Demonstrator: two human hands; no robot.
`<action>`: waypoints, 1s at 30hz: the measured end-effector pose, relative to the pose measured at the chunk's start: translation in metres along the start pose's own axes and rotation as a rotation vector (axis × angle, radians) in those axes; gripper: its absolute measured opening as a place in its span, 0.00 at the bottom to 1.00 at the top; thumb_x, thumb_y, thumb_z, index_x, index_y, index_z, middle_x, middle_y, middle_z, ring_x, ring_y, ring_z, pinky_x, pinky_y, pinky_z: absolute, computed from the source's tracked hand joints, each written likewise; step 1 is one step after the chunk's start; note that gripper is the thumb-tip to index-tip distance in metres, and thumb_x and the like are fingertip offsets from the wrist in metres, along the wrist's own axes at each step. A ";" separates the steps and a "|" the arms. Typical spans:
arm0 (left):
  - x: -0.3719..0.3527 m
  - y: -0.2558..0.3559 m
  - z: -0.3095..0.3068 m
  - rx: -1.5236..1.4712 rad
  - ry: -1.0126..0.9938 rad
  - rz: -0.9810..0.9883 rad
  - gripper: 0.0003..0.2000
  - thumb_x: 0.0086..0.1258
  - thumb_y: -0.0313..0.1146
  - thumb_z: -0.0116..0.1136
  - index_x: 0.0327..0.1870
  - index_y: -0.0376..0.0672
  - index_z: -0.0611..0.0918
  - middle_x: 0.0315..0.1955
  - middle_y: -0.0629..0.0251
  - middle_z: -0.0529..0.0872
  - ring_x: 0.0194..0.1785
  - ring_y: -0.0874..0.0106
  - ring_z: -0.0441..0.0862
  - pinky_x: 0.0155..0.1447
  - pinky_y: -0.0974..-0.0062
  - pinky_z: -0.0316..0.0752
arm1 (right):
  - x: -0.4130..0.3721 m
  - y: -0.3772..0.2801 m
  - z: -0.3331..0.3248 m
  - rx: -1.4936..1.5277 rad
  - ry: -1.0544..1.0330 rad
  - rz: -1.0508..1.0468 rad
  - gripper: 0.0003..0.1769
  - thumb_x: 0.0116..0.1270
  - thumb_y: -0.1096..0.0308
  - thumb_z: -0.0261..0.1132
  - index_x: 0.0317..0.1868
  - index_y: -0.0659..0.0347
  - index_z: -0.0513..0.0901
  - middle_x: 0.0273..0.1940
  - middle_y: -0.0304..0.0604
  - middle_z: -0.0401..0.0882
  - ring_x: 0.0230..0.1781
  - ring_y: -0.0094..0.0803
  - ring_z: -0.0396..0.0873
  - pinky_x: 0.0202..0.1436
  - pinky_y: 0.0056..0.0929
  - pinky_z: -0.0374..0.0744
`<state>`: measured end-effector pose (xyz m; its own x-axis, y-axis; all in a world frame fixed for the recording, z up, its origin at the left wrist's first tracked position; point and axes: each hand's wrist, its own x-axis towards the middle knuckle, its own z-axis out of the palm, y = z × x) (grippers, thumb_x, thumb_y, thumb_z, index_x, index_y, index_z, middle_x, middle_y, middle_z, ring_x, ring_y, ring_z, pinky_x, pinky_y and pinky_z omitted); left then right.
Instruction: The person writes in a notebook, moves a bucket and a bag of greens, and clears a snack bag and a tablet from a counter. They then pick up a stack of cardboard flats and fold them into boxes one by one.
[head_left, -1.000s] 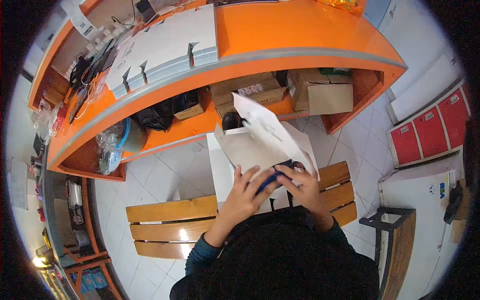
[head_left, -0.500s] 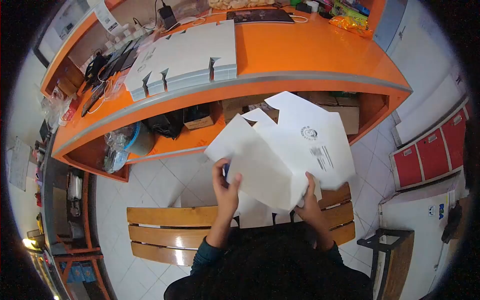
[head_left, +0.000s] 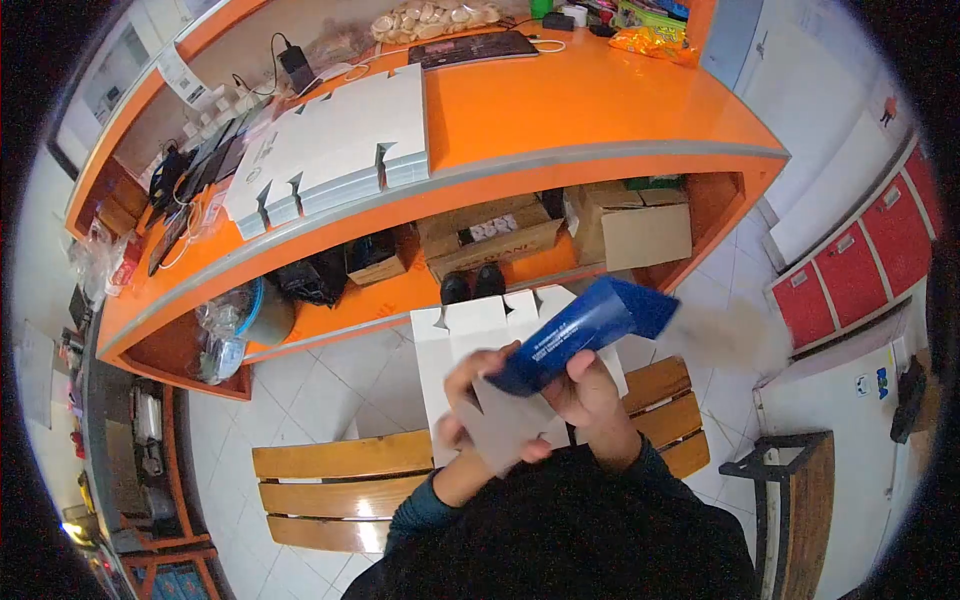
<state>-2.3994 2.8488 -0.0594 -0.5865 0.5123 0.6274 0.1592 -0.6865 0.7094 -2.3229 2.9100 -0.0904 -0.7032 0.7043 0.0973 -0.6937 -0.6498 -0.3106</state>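
Between my hands is a cardboard box blank [head_left: 590, 335], bent and tilted over my lap, its glossy blue printed side showing and a pale inner flap turned down towards me. My left hand [head_left: 468, 390], slightly blurred, has its fingers curled round the blank's left end. The thumb of my right hand [head_left: 592, 392] presses the blue side near its lower edge. Beneath them, white notched card sheets [head_left: 470, 325] lie at my lap, partly covered by my hands. On the counter to the left sits a thick stack of similar white notched sheets [head_left: 335, 140].
The orange counter [head_left: 560, 100] curves across in front, bearing a dark laptop-like slab [head_left: 472, 50] and cables. Cardboard boxes [head_left: 490, 235] and a bucket [head_left: 268, 310] fill its lower shelf. A slatted wooden bench [head_left: 320, 500] is under me; red drawers [head_left: 850, 275] stand at right.
The blank has been turned over and folded, so its blue side now shows instead of its white printed one. Both hands have shifted their hold on it, and the view has moved slightly.
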 end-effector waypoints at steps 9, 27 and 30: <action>0.012 -0.023 -0.042 0.825 -0.361 0.482 0.19 0.48 0.48 0.60 0.40 0.50 0.81 0.52 0.53 0.61 0.52 0.55 0.61 0.54 0.66 0.59 | 0.003 0.011 0.012 -0.058 -0.262 -0.181 0.22 0.65 0.56 0.47 0.53 0.64 0.65 0.48 0.46 0.71 0.48 0.33 0.72 0.52 0.32 0.71; 0.054 0.003 -0.043 0.712 -0.646 0.102 0.14 0.56 0.34 0.57 0.44 0.44 0.74 0.59 0.49 0.56 0.50 0.53 0.70 0.46 0.67 0.71 | -0.020 -0.041 0.027 -2.440 -0.429 -0.347 0.26 0.50 0.76 0.53 0.53 0.49 0.69 0.33 0.40 0.68 0.28 0.34 0.75 0.29 0.29 0.77; 0.041 -0.009 -0.035 0.611 -0.603 -0.203 0.09 0.58 0.30 0.55 0.37 0.38 0.73 0.50 0.55 0.67 0.46 0.64 0.73 0.44 0.71 0.73 | -0.032 -0.045 0.035 -2.517 -0.508 -0.366 0.24 0.50 0.76 0.56 0.51 0.56 0.70 0.33 0.41 0.70 0.28 0.33 0.76 0.27 0.28 0.76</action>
<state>-2.4528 2.8572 -0.0513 -0.1582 0.8978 0.4111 0.5956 -0.2454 0.7649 -2.2748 2.9072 -0.0462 -0.8761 0.3452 0.3367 0.3140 0.9383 -0.1449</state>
